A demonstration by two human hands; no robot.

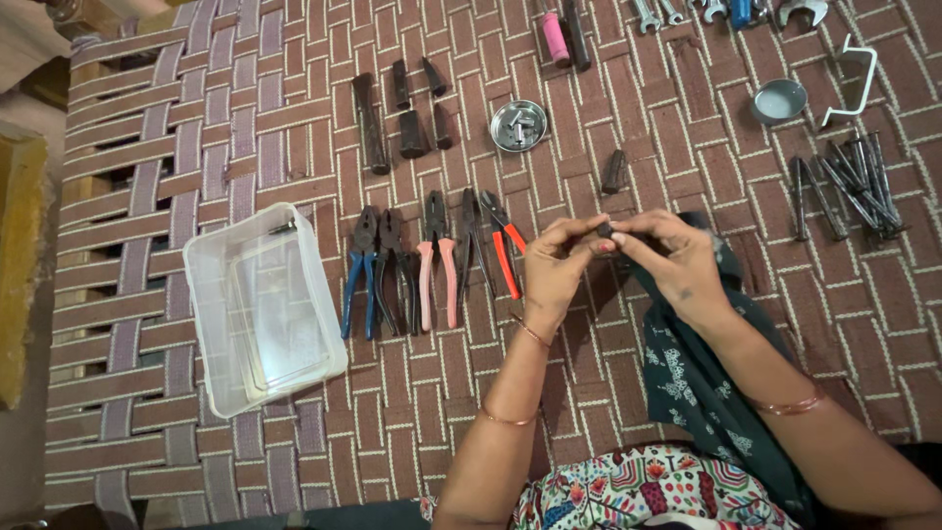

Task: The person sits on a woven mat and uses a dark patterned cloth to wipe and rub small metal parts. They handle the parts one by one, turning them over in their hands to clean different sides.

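My left hand [555,267] and my right hand [675,259] meet above the woven cot, both pinching one small dark object [605,230] between their fingertips. Just left of the hands lies a row of pliers [424,261] with blue, black, pink and red handles. A dark green printed cloth [693,378] lies under my right wrist. Thin bangles sit on both forearms.
A clear plastic box [259,306] stands at the left. Dark metal chisels [402,116], a small steel bowl of bits [518,126], a round lid [779,100], a white bracket [852,84], a bundle of long nails [850,185] and spanners [726,12] lie further away.
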